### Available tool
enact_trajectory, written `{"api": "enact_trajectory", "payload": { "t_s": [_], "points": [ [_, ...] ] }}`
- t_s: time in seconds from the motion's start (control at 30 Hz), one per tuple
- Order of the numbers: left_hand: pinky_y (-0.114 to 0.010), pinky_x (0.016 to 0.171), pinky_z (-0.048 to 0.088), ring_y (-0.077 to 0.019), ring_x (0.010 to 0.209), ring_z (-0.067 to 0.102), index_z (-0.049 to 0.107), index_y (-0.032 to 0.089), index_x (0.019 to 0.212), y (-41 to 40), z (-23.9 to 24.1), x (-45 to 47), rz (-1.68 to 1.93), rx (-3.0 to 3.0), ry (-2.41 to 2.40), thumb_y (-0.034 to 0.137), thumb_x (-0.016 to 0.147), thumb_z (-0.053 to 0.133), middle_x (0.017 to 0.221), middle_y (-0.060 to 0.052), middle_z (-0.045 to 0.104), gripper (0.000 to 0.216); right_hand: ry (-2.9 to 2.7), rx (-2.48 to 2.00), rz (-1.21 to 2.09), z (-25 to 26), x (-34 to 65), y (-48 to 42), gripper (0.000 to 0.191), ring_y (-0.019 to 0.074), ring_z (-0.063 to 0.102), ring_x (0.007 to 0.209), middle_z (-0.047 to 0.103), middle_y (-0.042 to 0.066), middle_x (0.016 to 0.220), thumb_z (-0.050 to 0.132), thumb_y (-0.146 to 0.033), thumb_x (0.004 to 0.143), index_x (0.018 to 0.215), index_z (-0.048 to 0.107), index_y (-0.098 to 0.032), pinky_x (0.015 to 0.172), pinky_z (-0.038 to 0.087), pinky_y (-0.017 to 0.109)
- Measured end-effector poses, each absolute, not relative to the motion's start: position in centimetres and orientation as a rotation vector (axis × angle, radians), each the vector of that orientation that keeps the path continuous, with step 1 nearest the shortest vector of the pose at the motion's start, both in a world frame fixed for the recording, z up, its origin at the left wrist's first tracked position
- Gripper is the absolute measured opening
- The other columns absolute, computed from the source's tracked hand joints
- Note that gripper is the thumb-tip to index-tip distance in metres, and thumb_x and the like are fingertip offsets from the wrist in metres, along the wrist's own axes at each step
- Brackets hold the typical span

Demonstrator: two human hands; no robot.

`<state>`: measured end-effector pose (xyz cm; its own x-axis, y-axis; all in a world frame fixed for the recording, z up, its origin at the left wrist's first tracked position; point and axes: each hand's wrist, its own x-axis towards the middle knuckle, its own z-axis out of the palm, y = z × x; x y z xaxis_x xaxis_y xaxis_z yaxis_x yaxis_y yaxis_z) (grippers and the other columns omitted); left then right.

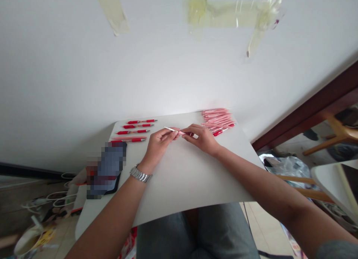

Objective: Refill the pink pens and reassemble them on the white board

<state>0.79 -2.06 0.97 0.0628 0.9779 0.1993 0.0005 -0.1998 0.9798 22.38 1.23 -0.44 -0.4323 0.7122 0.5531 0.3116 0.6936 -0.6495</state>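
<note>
Both my hands meet over the middle of a white table [181,177]. My left hand [160,142], with a metal watch on its wrist, pinches a thin pen part [173,130] whose white tip points left. My right hand [201,137] grips the same pink pen part at its other end. A row of red pens [137,126] lies side by side at the table's far left. A pile of pink pen parts [218,119] lies at the far right, just beyond my right hand.
A dark phone [106,169], blurred out, lies at the table's left edge. A white wall with strips of tape [223,12] rises behind. Cables and clutter cover the floor at left; a wooden chair [335,134] and bags stand at right.
</note>
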Motion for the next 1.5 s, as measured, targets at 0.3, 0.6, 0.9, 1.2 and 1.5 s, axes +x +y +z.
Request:
{"api": "enact_trajectory", "payload": {
  "t_s": [0.3,0.6,0.9,1.2,1.5],
  "points": [
    [-0.036,0.089,0.057,-0.023,0.094,0.074,0.085,0.02,0.106,-2.1,0.9,0.9,1.311,1.323,1.046,0.049,0.088,0.084,0.104,-0.01,0.082,0.034,-1.94,-0.776,0.594,-0.4,22.4,1.3,0.017,0.0155,0.068,0.079,0.078,0.006,0.098,0.069,-0.033,0.101,0.109,0.077,-0.021,0.077,0.057,0.031],
    [-0.035,0.091,0.057,-0.0226,0.102,0.075,0.081,0.021,0.12,-2.2,0.6,0.8,1.332,1.283,1.025,0.052,0.093,0.078,0.112,-0.011,0.081,0.041,-1.972,-0.758,0.553,0.3,22.5,1.2,0.014,0.0171,0.067,0.082,0.077,0.006,0.099,0.068,-0.029,0.102,0.111,0.076,-0.022,0.078,0.055,0.033],
    [-0.032,0.079,0.055,-0.0206,0.092,0.076,0.076,0.021,0.104,-2.2,0.8,1.1,1.42,1.235,0.96,0.045,0.088,0.086,0.102,-0.008,0.081,0.03,-1.994,-0.751,0.526,0.4,22.4,1.1,0.016,0.0181,0.068,0.083,0.077,0.006,0.098,0.065,-0.031,0.104,0.112,0.076,-0.023,0.079,0.055,0.033],
    [-0.036,0.08,0.056,-0.0212,0.088,0.074,0.081,0.019,0.098,-2.0,0.8,1.0,1.385,1.271,0.986,0.047,0.086,0.087,0.101,-0.01,0.082,0.031,-1.992,-0.764,0.497,0.5,22.3,1.0,0.018,0.0192,0.068,0.084,0.079,0.007,0.099,0.065,-0.037,0.106,0.11,0.076,-0.023,0.078,0.055,0.034],
    [-0.033,0.078,0.054,-0.0206,0.089,0.073,0.083,0.021,0.099,-1.9,0.4,0.8,1.359,1.337,1.01,0.044,0.089,0.085,0.099,-0.009,0.082,0.026,-2.01,-0.748,0.466,0.3,22.4,1.0,0.017,0.0196,0.07,0.089,0.079,0.007,0.102,0.064,-0.035,0.106,0.109,0.076,-0.024,0.08,0.056,0.034]
  ]
}}
